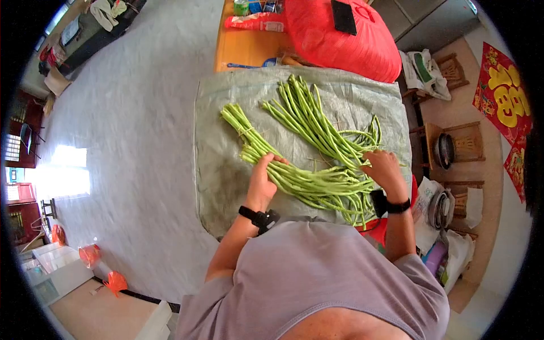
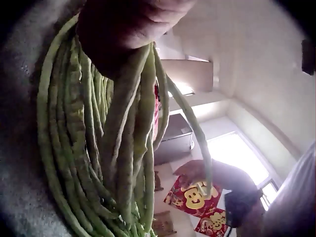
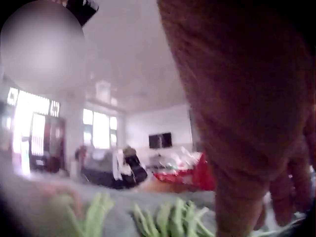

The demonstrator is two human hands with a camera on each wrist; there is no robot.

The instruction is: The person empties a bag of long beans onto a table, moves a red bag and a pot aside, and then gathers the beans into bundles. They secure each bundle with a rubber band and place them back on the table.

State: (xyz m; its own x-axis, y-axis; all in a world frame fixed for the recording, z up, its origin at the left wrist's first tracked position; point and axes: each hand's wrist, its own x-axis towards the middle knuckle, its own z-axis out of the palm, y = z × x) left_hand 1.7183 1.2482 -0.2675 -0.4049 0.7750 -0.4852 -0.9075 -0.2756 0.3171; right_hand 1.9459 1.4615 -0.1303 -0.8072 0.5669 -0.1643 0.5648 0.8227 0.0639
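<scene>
Many long beans (image 1: 317,181) on greenish sheeting (image 1: 218,175) beside pale floor (image 1: 141,147), left fingers (image 1: 279,159) curled round some, hold of right fingers (image 1: 368,161) unclear.

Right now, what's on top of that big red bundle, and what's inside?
A flat black object lies on the red bundle. Its contents cannot be seen; the red material covers them.

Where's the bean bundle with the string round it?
In the head view, the tied bean bundle lies on the left side of the grey-green sheet, just beyond the left hand.
</scene>
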